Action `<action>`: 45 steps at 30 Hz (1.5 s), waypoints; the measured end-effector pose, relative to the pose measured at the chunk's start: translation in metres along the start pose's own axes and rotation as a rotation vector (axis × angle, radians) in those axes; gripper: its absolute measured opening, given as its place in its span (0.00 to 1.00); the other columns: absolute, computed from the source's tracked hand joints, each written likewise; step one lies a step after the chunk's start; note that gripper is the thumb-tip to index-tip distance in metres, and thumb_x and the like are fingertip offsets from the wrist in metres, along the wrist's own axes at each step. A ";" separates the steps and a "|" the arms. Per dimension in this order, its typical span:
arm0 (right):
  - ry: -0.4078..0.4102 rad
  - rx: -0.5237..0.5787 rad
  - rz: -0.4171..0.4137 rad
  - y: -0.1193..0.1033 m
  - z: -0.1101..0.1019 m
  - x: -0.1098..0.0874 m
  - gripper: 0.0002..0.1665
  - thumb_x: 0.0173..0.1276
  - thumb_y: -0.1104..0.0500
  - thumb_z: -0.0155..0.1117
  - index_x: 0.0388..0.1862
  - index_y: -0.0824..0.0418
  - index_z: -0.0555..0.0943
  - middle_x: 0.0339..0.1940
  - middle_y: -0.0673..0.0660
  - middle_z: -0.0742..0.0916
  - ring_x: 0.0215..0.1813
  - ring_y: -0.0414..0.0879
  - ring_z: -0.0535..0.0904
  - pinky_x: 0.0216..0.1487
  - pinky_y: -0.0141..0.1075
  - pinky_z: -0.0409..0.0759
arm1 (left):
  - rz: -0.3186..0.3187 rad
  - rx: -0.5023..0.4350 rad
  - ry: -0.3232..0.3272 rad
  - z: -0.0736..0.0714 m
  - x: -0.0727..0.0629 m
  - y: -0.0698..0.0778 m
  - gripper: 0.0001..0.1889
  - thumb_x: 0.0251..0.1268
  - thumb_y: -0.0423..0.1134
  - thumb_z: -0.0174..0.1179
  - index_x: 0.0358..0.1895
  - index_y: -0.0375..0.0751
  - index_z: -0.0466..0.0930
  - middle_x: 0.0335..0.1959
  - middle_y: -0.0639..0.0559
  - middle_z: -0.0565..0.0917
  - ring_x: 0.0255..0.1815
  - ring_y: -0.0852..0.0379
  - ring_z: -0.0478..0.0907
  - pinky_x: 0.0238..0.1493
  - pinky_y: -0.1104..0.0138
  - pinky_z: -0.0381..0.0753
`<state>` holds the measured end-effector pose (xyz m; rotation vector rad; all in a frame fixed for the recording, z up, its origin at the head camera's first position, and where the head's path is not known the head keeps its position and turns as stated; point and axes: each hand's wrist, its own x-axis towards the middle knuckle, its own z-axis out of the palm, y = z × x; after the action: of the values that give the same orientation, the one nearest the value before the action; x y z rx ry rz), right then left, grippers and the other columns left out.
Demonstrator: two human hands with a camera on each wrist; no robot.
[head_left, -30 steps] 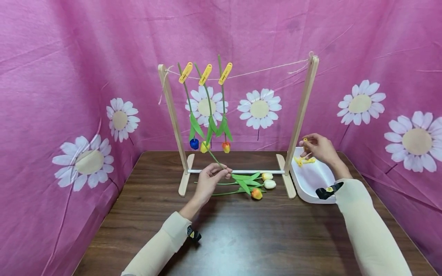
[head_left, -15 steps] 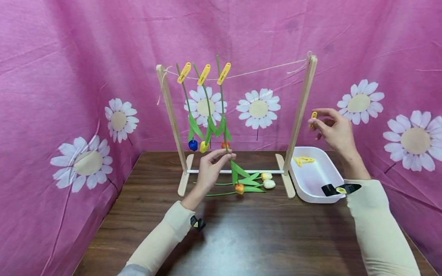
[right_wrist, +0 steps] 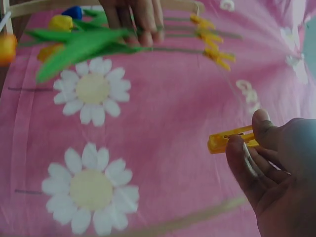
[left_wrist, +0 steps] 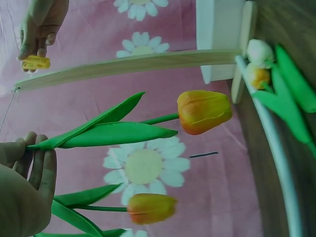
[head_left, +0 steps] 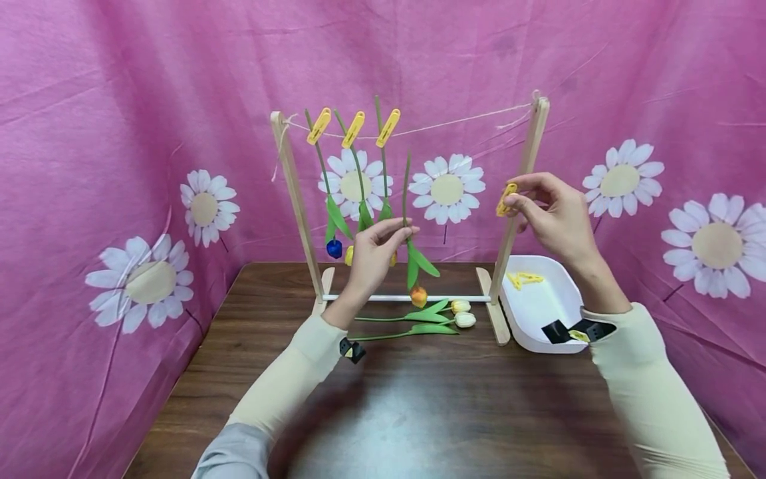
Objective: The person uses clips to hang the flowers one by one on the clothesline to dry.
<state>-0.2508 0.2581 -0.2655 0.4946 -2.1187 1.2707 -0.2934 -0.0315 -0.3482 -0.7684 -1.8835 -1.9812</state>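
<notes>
My left hand (head_left: 377, 256) pinches the stem of an orange tulip (left_wrist: 205, 112), which hangs bloom down with its stem end pointing up, below the string (head_left: 461, 122). At the right post my right hand (head_left: 553, 213) pinches a yellow clothespin (right_wrist: 232, 140) between thumb and fingers. Three yellow clothespins, one of them the left clothespin (head_left: 320, 126), fix tulips upside down on the string. The blue tulip (head_left: 334, 249) hangs at the left; the yellow tulip (head_left: 350, 255) and another orange tulip (left_wrist: 151, 209) are partly behind my left hand in the head view.
A wooden frame (head_left: 295, 199) carries the string, with a white crossbar (head_left: 431, 299) low down. Beneath it on the table (head_left: 383, 406) lie a pale yellow tulip (head_left: 460, 306) and a white tulip (head_left: 465, 320). A white tray (head_left: 541, 339) at the right holds yellow clothespins (head_left: 524, 279).
My left hand has raised the orange tulip from the table and turned it bloom down. My right hand has lifted a clothespin out of the tray, then moved left with it.
</notes>
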 end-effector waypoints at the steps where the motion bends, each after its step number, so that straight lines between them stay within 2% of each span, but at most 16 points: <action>1: -0.007 0.002 0.003 -0.003 0.004 0.001 0.15 0.73 0.70 0.70 0.56 0.75 0.83 0.34 0.33 0.89 0.28 0.32 0.87 0.27 0.26 0.85 | 0.005 0.008 0.007 0.001 0.005 0.002 0.12 0.77 0.37 0.66 0.55 0.36 0.89 0.48 0.40 0.93 0.49 0.49 0.91 0.41 0.71 0.86; 3: -0.017 0.002 0.000 -0.010 0.013 0.005 0.15 0.73 0.70 0.70 0.55 0.75 0.83 0.34 0.33 0.89 0.28 0.33 0.88 0.31 0.26 0.87 | 0.006 0.015 0.021 0.005 0.013 0.005 0.11 0.77 0.37 0.66 0.55 0.36 0.90 0.48 0.40 0.93 0.49 0.44 0.91 0.38 0.74 0.84; 5: -0.029 0.026 -0.006 -0.016 0.021 0.010 0.14 0.72 0.70 0.71 0.54 0.75 0.82 0.35 0.34 0.89 0.30 0.33 0.89 0.34 0.27 0.89 | 0.006 0.030 0.036 0.008 0.022 0.008 0.12 0.77 0.37 0.66 0.55 0.35 0.90 0.47 0.41 0.93 0.50 0.41 0.91 0.39 0.76 0.84; 7: -0.039 0.052 -0.016 -0.022 0.029 0.015 0.14 0.72 0.71 0.71 0.54 0.75 0.83 0.35 0.36 0.89 0.31 0.33 0.89 0.36 0.28 0.89 | -0.005 0.049 0.049 0.011 0.028 0.011 0.12 0.77 0.38 0.66 0.55 0.37 0.90 0.47 0.43 0.94 0.49 0.44 0.91 0.30 0.76 0.80; 9: -0.046 0.075 -0.032 -0.027 0.037 0.021 0.13 0.72 0.71 0.71 0.53 0.75 0.83 0.35 0.37 0.89 0.30 0.33 0.89 0.35 0.28 0.89 | -0.014 0.053 0.060 0.014 0.034 0.014 0.12 0.77 0.38 0.66 0.55 0.37 0.90 0.47 0.44 0.94 0.50 0.47 0.92 0.36 0.75 0.85; 12: -0.044 0.089 -0.059 -0.033 0.047 0.030 0.12 0.72 0.70 0.71 0.51 0.75 0.84 0.33 0.37 0.89 0.29 0.34 0.88 0.32 0.28 0.88 | -0.019 0.056 0.077 0.018 0.040 0.018 0.11 0.77 0.37 0.66 0.55 0.38 0.90 0.48 0.43 0.94 0.49 0.52 0.92 0.43 0.66 0.91; 14: -0.037 0.095 -0.078 -0.037 0.053 0.036 0.11 0.72 0.70 0.71 0.49 0.75 0.85 0.32 0.37 0.89 0.29 0.34 0.88 0.30 0.28 0.87 | -0.012 0.064 0.090 0.020 0.044 0.020 0.11 0.76 0.35 0.66 0.55 0.37 0.90 0.48 0.43 0.94 0.49 0.53 0.92 0.56 0.57 0.90; 16: -0.023 0.110 -0.094 -0.041 0.057 0.044 0.09 0.72 0.70 0.71 0.47 0.75 0.85 0.31 0.36 0.89 0.28 0.35 0.87 0.28 0.27 0.85 | -0.016 0.074 0.101 0.022 0.048 0.023 0.11 0.77 0.35 0.66 0.55 0.38 0.90 0.48 0.44 0.94 0.48 0.54 0.92 0.56 0.55 0.90; 19: 0.008 0.188 -0.119 -0.046 0.063 0.057 0.06 0.72 0.72 0.70 0.44 0.76 0.85 0.30 0.37 0.91 0.25 0.35 0.85 0.23 0.28 0.83 | -0.022 0.098 0.109 0.024 0.052 0.026 0.11 0.78 0.35 0.65 0.55 0.38 0.90 0.48 0.45 0.94 0.48 0.54 0.92 0.54 0.58 0.91; 21: 0.038 0.258 -0.134 -0.050 0.066 0.067 0.02 0.71 0.74 0.70 0.40 0.73 0.85 0.30 0.40 0.92 0.23 0.36 0.84 0.20 0.28 0.81 | -0.028 0.100 0.106 0.025 0.055 0.029 0.11 0.78 0.36 0.64 0.56 0.38 0.90 0.48 0.45 0.94 0.49 0.54 0.92 0.54 0.61 0.91; 23: 0.069 0.319 -0.142 -0.055 0.068 0.077 0.05 0.70 0.75 0.70 0.36 0.68 0.86 0.29 0.43 0.92 0.21 0.36 0.83 0.17 0.28 0.78 | -0.030 0.105 0.107 0.026 0.059 0.031 0.11 0.79 0.35 0.64 0.56 0.37 0.89 0.48 0.45 0.94 0.48 0.53 0.92 0.53 0.61 0.91; 26: 0.100 0.390 -0.099 -0.064 0.069 0.090 0.10 0.69 0.74 0.72 0.33 0.60 0.87 0.26 0.46 0.92 0.18 0.37 0.81 0.15 0.28 0.75 | -0.032 0.134 0.121 0.027 0.064 0.033 0.10 0.78 0.35 0.64 0.55 0.38 0.90 0.47 0.45 0.94 0.47 0.53 0.92 0.50 0.64 0.91; 31: 0.097 0.478 0.014 -0.075 0.072 0.109 0.07 0.67 0.72 0.75 0.32 0.62 0.87 0.25 0.52 0.92 0.15 0.40 0.80 0.12 0.29 0.71 | -0.028 0.184 0.153 0.029 0.070 0.035 0.09 0.78 0.34 0.65 0.53 0.38 0.90 0.45 0.45 0.94 0.44 0.53 0.92 0.46 0.69 0.90; 40: 0.125 0.517 0.143 -0.079 0.083 0.129 0.06 0.67 0.68 0.77 0.33 0.62 0.87 0.25 0.54 0.91 0.11 0.41 0.77 0.09 0.30 0.67 | -0.018 0.184 0.188 0.030 0.077 0.036 0.08 0.75 0.31 0.66 0.52 0.34 0.90 0.45 0.42 0.94 0.42 0.51 0.93 0.45 0.64 0.91; 45: 0.122 0.499 0.200 -0.076 0.093 0.131 0.06 0.68 0.67 0.77 0.33 0.61 0.87 0.25 0.53 0.90 0.10 0.41 0.76 0.07 0.30 0.66 | -0.007 0.197 0.188 0.029 0.077 0.036 0.09 0.76 0.30 0.65 0.52 0.33 0.89 0.46 0.41 0.94 0.43 0.50 0.93 0.43 0.69 0.90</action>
<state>-0.3318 0.1396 -0.1607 0.4017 -1.7763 1.9086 -0.3310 0.0048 -0.2753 -0.5034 -1.9333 -1.7692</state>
